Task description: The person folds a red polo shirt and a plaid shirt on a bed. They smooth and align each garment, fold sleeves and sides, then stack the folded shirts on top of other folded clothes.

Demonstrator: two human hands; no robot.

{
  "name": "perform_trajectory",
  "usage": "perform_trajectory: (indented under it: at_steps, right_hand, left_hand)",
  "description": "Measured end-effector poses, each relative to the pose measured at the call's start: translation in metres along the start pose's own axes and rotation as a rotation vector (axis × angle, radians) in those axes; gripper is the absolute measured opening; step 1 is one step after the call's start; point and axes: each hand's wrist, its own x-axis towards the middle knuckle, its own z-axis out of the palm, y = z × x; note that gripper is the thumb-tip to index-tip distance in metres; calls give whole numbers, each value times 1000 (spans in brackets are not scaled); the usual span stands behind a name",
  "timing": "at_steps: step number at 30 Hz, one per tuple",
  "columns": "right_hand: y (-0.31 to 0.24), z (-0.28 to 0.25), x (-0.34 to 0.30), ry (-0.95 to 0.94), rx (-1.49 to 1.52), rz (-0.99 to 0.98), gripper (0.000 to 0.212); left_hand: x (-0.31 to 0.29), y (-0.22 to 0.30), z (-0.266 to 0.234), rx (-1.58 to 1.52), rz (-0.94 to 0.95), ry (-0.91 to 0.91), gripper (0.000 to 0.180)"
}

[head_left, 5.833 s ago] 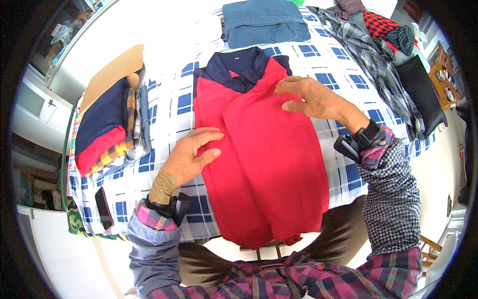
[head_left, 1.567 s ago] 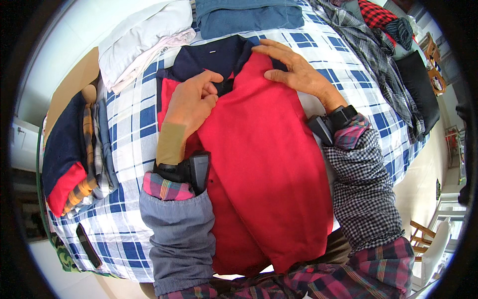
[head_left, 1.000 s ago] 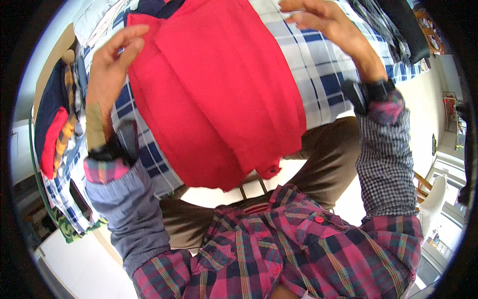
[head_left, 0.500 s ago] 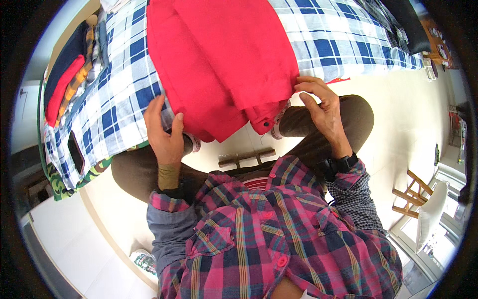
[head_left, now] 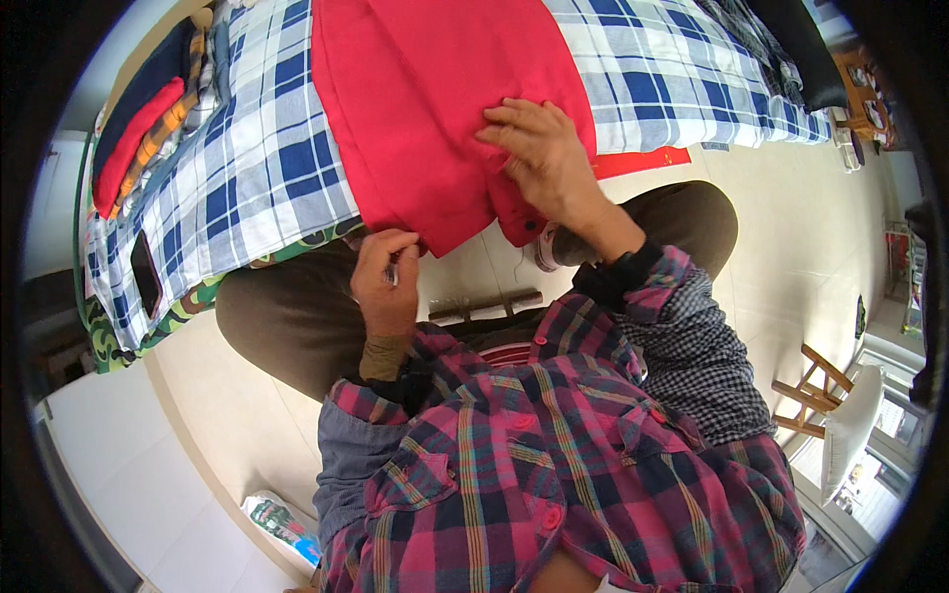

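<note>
Right hand (head_left: 554, 168): loose, fingers fairly straight and spread, resting on the red garment (head_left: 435, 109) near its lower right corner; thumb side close to the cloth. Left hand (head_left: 388, 287): fingers curled in, touching the hem at the garment's lower left corner. Can't tell from here if cloth is actually pinched; the knuckles hide it.

Garment lies lengthwise on the bed, on top of the blue-and-white plaid sheet (head_left: 267, 168), far end running out of view at the top. Near end hangs past the bed edge, over the gap between the person's knees. Dark button (head_left: 532, 226) visible on the flap below the right hand.

Left side of bed: stack of folded clothes (head_left: 138, 124), navy, red and yellow plaid layers showing. Black phone (head_left: 145, 274) flat near the bed edge, below the stack. Camouflage cloth (head_left: 188, 304) shows under the sheet along that edge. Red flat item (head_left: 645, 161) sticks out below the sheet, just right of the garment.

Person sits facing the bed, brown trousers (head_left: 282, 321), pink-and-navy plaid shirt (head_left: 494, 455). White chair with wooden legs (head_left: 852, 425) on the floor, well off to the right.
</note>
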Motion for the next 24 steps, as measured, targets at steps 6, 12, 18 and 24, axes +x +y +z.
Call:
perform_trajectory:
  at_steps: [6, 12, 18, 24]
  right_hand:
    - [5, -43, -1, 188, 499, -24, 37]
    - [-17, -42, -7, 108, -18, -181, 49]
    - [-7, -20, -18, 43, -15, -159, 48]
    - [3, -44, -19, -112, 187, -153, 33]
  left_hand:
    - [-24, -62, -13, -297, -384, 23, 8]
    - [-19, -84, -8, -372, -539, 182, 20]
    - [-3, -59, -4, -572, -473, 60, 27]
    - [4, -45, -1, -550, -534, -147, 43]
